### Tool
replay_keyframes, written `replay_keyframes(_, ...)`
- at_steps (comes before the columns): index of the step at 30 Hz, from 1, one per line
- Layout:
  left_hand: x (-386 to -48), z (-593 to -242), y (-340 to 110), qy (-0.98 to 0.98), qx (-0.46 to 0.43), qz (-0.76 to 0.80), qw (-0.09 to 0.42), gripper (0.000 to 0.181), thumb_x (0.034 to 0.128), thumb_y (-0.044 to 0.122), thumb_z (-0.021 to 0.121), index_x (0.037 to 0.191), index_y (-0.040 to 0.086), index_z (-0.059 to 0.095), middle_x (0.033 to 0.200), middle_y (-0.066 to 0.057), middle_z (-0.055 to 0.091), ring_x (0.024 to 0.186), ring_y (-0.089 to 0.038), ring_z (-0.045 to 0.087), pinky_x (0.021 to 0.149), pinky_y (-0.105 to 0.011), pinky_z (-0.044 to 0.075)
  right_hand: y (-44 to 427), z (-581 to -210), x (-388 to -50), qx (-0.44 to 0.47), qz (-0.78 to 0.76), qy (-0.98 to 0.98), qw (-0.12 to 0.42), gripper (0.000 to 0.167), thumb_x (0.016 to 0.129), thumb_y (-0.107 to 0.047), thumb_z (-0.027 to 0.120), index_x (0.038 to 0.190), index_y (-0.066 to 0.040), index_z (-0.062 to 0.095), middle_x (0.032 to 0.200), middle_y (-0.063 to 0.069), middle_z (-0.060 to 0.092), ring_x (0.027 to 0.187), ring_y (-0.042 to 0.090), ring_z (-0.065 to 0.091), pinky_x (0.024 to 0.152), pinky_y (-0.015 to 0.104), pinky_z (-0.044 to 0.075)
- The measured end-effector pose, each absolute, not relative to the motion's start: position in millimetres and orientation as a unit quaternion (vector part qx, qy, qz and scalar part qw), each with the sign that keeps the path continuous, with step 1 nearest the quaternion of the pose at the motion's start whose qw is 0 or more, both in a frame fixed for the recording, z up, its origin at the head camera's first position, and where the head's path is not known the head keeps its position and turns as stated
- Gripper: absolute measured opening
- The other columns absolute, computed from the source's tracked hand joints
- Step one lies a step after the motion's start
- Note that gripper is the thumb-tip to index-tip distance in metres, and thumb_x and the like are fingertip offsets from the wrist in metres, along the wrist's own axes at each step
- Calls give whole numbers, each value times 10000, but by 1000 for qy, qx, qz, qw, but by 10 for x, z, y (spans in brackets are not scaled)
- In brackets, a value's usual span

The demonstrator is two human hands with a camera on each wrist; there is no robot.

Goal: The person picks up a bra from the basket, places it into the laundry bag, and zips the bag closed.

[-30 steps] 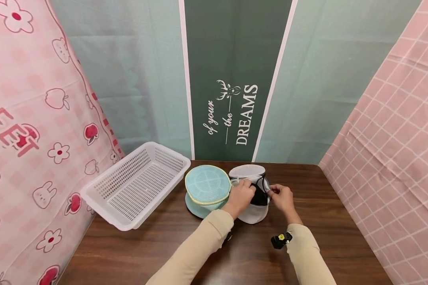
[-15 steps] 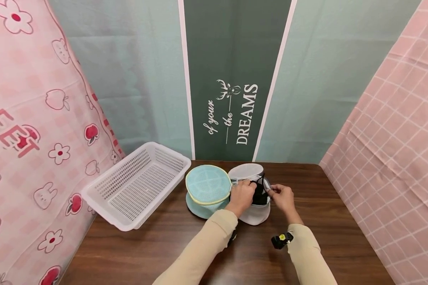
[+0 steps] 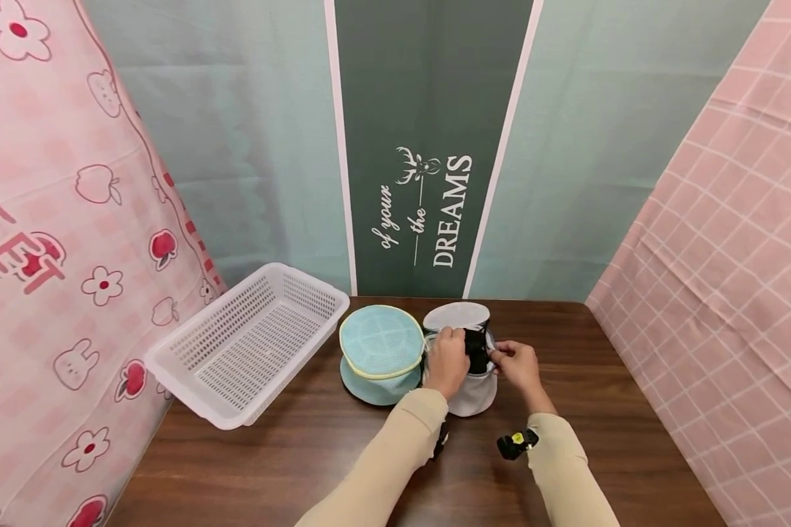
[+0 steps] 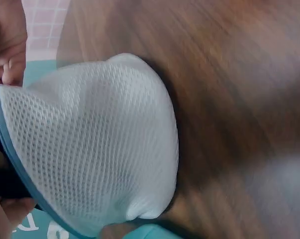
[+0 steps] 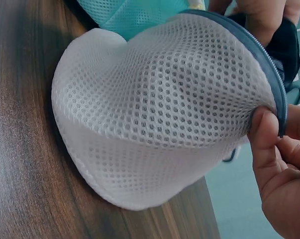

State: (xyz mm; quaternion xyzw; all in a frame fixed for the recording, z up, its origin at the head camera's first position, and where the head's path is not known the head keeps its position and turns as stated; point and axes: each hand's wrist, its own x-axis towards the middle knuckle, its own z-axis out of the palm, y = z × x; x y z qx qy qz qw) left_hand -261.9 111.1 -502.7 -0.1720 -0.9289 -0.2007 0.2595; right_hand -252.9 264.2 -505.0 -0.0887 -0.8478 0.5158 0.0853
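A white mesh bag (image 3: 471, 395) with a grey zippered rim stands on the table, its lid (image 3: 457, 315) folded back. Black fabric (image 3: 477, 353) shows in its opening. My left hand (image 3: 448, 360) is at the opening, its curled fingers gripping the black fabric (image 5: 284, 52), as the right wrist view shows beyond the rim. My right hand (image 3: 519, 368) pinches the bag's rim on the right side; in the right wrist view the thumb of this hand (image 5: 284, 169) presses the mesh just below the zipper. Part of the black fabric is hidden by the bag wall.
A light blue mesh bag (image 3: 381, 344) with yellow trim stands directly left of the white one. Farther left lies a white perforated basket (image 3: 237, 417). Curtains hang behind and at both sides of the wooden table (image 3: 290, 468).
My left hand has shifted slightly at the opening, and the black fabric sits higher beside it. The right hand keeps its pinch on the rim.
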Motion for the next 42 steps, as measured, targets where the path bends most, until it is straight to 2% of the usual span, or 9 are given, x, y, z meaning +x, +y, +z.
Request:
replay_keyframes(4,-2573,-5082,1125,-925,-235,-194,227,254,677,149,804,863,109,636,825,-39,532,767,-181,571,643,-253,495,2642,-5058,-2531,-97,514,-848,84,210,818,7,593,973,146,626,722,108,633,502,133,572,492,264,496)
replay_keyframes(7,-2547,-5099,1114,-924,-279,-172,196,229,705,169,793,879,113,656,823,-38,548,783,-179,581,683,-240,487,2652,-5063,-2532,-104,517,-846,83,219,822,6,585,982,151,620,723,107,626,502,91,550,491,244,491)
replay_keyframes(13,-2593,-5124,1092,-926,-336,-113,128,210,786,161,730,983,115,672,883,-33,578,844,-159,590,740,-216,471,2677,-5062,-2514,-113,546,-827,72,225,827,19,579,993,169,602,777,135,623,521,94,558,495,227,491)
replay_keyframes(19,-2625,-5109,1128,-935,-348,-64,39,209,818,189,706,1015,131,669,923,-30,574,879,-143,589,744,-204,465,2683,-5026,-2486,-114,565,-815,62,232,830,9,610,989,177,596,769,111,614,523,92,552,511,269,510)
replay_keyframes(25,-2608,-5037,1129,-930,-355,-55,-76,336,866,220,655,1186,127,613,1077,-17,591,1005,-109,546,804,-214,443,2690,-4992,-2460,-110,574,-810,54,215,837,7,614,980,167,596,768,95,608,520,102,546,532,307,521)
replay_keyframes(30,-2655,-5003,1111,-921,-346,-77,-163,365,910,213,599,1263,135,551,1166,-7,579,1052,-102,532,810,-231,436,2679,-4967,-2440,-102,592,-798,51,215,834,32,606,983,186,582,761,86,603,512,92,547,526,281,519)
replay_keyframes(38,-2725,-5026,1087,-914,-342,-56,-209,473,931,239,564,1387,182,450,1344,29,465,1216,-76,412,937,-221,358,2664,-4959,-2434,-101,610,-785,51,216,829,39,606,981,190,576,748,76,601,500,89,562,523,259,517)
replay_keyframes(42,-2676,-5022,1068,-914,-354,-56,-191,470,925,240,576,1376,177,458,1333,18,473,1211,-89,421,925,-250,382,2678,-4998,-2421,-100,581,-805,63,210,836,26,611,975,181,591,739,87,601,513,106,565,533,302,525)
